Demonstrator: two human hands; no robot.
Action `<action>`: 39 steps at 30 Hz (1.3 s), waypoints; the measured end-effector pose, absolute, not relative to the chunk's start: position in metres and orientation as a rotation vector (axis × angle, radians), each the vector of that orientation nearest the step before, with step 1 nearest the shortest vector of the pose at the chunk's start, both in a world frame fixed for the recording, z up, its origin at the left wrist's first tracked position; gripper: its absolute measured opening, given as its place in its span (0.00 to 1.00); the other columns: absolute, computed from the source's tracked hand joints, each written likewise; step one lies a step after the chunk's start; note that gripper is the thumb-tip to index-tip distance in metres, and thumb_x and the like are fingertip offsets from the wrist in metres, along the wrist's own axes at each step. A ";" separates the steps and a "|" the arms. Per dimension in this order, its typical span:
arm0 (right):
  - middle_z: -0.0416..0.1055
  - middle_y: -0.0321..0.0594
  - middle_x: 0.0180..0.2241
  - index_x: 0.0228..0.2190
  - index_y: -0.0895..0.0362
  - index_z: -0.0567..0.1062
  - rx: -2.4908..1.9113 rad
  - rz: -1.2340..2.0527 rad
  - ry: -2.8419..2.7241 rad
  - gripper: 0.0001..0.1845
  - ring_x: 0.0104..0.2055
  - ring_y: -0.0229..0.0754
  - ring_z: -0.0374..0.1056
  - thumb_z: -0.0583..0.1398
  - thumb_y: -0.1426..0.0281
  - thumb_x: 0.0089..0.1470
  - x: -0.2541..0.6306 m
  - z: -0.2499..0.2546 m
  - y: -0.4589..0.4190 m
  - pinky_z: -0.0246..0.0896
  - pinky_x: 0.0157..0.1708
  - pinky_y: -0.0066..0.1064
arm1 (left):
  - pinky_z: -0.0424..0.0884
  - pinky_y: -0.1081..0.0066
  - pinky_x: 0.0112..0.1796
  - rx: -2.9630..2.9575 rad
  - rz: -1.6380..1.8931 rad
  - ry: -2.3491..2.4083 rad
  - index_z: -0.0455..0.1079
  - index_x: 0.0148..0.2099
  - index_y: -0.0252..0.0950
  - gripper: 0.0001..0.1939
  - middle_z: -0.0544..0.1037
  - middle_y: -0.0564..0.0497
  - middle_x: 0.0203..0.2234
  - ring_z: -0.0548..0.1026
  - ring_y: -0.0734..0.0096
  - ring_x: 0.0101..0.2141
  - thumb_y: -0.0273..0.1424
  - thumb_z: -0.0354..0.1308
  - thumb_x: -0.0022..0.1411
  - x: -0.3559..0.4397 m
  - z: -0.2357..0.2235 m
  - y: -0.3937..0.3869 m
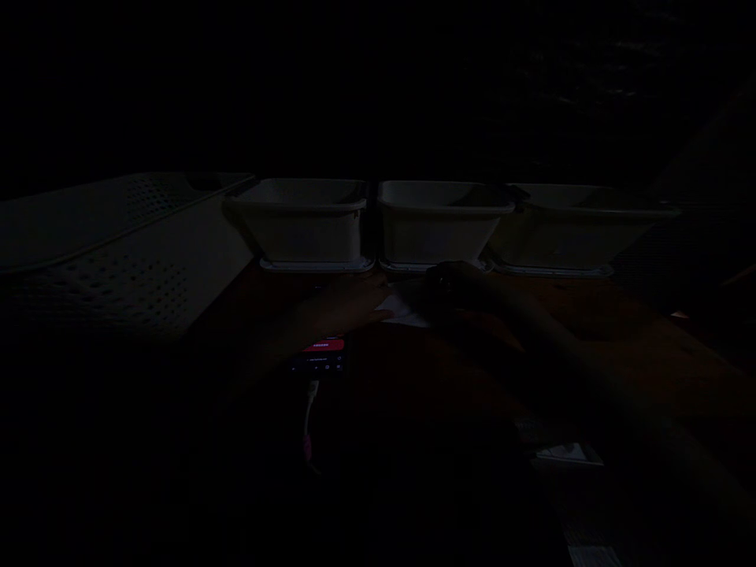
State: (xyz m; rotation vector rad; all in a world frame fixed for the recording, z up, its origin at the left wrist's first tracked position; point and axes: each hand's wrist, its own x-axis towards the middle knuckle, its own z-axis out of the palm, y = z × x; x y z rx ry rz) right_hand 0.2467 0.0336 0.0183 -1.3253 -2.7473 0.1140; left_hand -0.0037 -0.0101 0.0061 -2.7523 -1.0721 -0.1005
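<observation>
Left hand [348, 309] at centre frame, lying low on the reddish tabletop [620, 346], fingertips touching the left edge of a small white sheet [405, 309]; fingers seemingly laid flat and together, though too dark to tell for certain; right hand [457, 285] just right of centre, resting on the same white sheet from the other side, knuckles raised, grip impossible to make out in the gloom; white sheet lying between both hands, just below the middle tub, flat on the tabletop or nearly so; whether folded, partly folded or plain, not discernible

Judged from this: work on the sheet looking under way rather than finished, both hands on it and nothing let go; all three tubs appearing bare inside as far as visible, so nothing yet placed there

Across the middle of the frame, three pale tubs in a row: left tub [304, 224], middle tub [440, 224], right tub [567, 232]; at upper left, a perforated pale crate [112, 252] tilted; below the left hand, a phone [322, 354] with a red lit screen and a cable [308, 425] trailing downward; at lower right, a small pale card [567, 455]
</observation>
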 end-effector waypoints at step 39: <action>0.78 0.52 0.50 0.49 0.62 0.79 -1.479 0.154 -2.547 0.15 0.47 0.45 0.76 0.58 0.75 0.62 0.264 0.011 0.046 0.68 0.45 0.30 | 0.71 0.70 0.41 -3.037 -0.343 -1.179 0.78 0.46 0.34 0.13 0.81 0.47 0.39 0.79 0.68 0.38 0.31 0.52 0.74 -0.018 0.006 0.030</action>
